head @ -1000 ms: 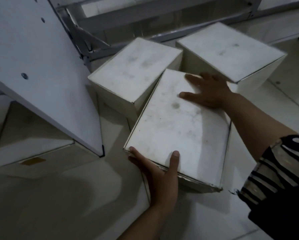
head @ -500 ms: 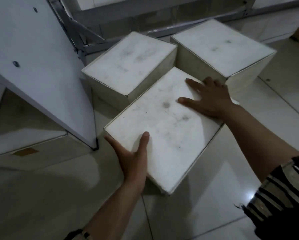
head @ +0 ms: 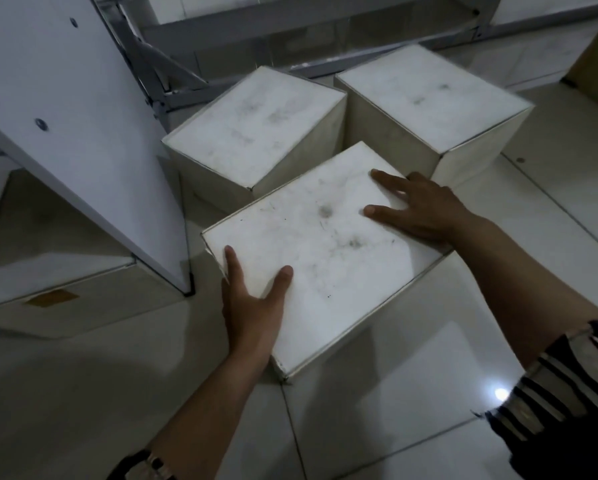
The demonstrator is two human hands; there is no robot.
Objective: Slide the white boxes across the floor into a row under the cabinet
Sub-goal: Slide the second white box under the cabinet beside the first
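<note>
My left hand point(head: 252, 306) grips the near-left side of the nearest white box point(head: 325, 251), thumb hooked over the top edge and fingers spread along the side, so it is grasping that box; my right hand point(head: 425, 209) lies flat and open on the far-right part of the lid, pressing down rather than closing on anything. This box sits on the glossy tiled floor point(head: 412, 393), turned at an angle, its far corner wedged into the gap between the other two boxes. I judge it a stiff, square-edged carton with a smooth, dusty lid; on tiles this slick it should glide easily, so the hold belongs low on the side walls, pushing from the near corner, since a palm on the lid may just skid. I cannot tell its weight. Beyond it, the left box point(head: 256, 126) stands close to the metal bracket point(head: 148, 74) at the foot of the cabinet frame, and the right box point(head: 432, 98) sits just beside it, their near corners apart. The slanted white cabinet panel point(head: 65, 116) lies left of the left box.
</note>
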